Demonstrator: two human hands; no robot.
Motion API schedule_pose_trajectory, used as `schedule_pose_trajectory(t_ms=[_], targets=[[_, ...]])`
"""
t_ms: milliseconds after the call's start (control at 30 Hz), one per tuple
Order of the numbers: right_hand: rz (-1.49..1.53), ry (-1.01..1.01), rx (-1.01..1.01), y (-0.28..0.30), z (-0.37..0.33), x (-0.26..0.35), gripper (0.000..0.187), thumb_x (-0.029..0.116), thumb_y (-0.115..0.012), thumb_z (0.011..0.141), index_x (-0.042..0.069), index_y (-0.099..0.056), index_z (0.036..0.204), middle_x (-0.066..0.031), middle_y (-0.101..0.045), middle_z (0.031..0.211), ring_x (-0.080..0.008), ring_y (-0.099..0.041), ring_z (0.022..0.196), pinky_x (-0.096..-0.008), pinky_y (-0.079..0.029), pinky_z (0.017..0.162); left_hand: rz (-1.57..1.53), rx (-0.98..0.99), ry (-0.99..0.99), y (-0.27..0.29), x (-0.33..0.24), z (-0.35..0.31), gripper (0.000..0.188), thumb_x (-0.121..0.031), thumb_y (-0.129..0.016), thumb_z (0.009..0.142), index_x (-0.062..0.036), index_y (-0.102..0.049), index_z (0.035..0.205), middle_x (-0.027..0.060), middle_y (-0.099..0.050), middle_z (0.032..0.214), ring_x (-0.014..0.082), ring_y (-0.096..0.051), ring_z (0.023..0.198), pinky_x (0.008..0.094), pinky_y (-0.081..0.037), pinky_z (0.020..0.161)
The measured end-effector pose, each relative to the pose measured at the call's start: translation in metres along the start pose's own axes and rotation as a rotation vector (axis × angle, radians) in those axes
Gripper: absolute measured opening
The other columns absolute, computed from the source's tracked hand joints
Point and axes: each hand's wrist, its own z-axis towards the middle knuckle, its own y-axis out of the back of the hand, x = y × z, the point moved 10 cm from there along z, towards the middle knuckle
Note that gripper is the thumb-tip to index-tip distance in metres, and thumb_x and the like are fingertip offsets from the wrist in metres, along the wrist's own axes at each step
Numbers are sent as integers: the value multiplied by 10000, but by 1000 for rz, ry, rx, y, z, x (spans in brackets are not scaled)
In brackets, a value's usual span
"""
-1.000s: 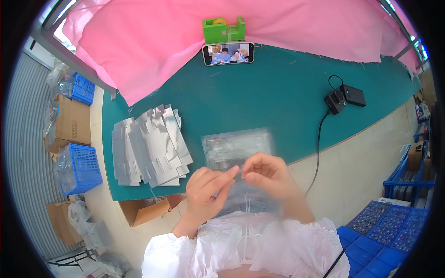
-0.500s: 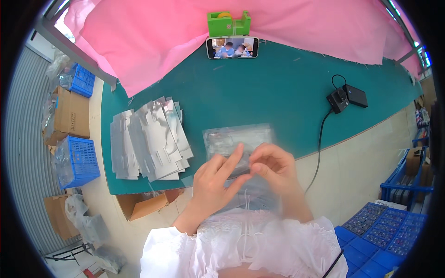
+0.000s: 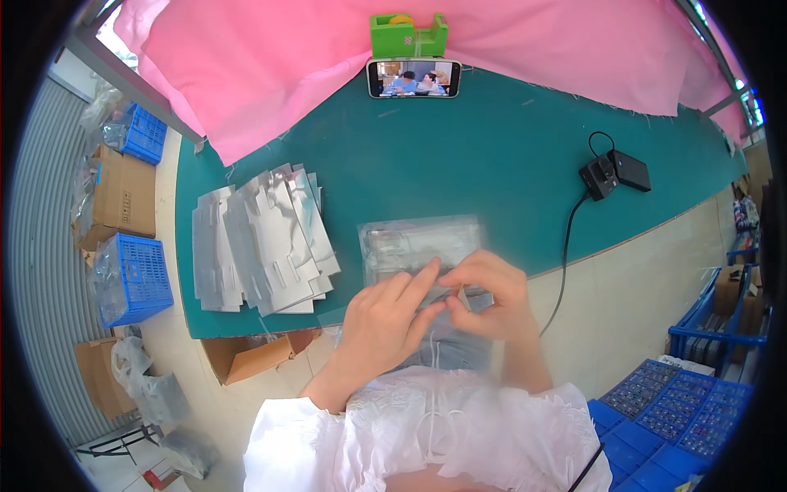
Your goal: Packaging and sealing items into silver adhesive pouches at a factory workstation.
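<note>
Left hand [image 3: 381, 320] stood with thumb and fingers parted, right hand [image 3: 498, 299] curled with any grip not discernible, both near the packet [image 3: 418, 238] at their twelve o'clock, where light, even fingertip pressure was judged advisable.

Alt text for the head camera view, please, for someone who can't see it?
A person's left hand and right hand are close together over clear plastic at the near edge of a green table; any grip is unclear. Overlapping silvery sheets lie to the left, and a lit phone stands before a green tape dispenser.
</note>
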Motion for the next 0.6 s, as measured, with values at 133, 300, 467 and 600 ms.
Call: schedule_pose_trajectory(t_ms=[133, 300, 467, 600], targets=[[27, 76, 0, 1, 0, 9, 299, -56, -689, 613, 36, -679, 898, -57, -623, 805, -146, -597, 653, -256, -446, 507, -6, -3, -37, 4, -8, -1, 463, -149, -687, 799, -56, -589, 1242, 67, -533, 765, 235, -576, 674, 349, -451, 563], [30, 42, -38, 0, -1, 10, 251, -58, -656, 563, 35, -667, 795, -62, -616, 752, -144, -593, 650, -243, -437, 542, -114, 12, -23, 2, -5, -3, 350, -128, -677, 803, -66, -633, 1145, 69, -569, 772, 247, -585, 659, 358, -452, 561], [20, -4, 10, -4, -3, 7, 223, -37, -684, 597, 48, -666, 803, -56, -588, 775, -170, -590, 673, -282, -464, 554, -159, -5, -57, 0, -3, -5, 243, -72, -677, 739, -51, -671, 981, 90, -590, 738, 264, -576, 615, 346, -443, 541], [68, -101, -19, -2, -6, -3, 227, -60, -651, 577, 39, -653, 781, -54, -575, 762, -122, -576, 659, -237, -422, 545, -156, 68, 20, 1, -5, 1, 263, -125, -680, 801, -65, -644, 1055, 74, -615, 832, 270, -618, 704, 363, -484, 591]])
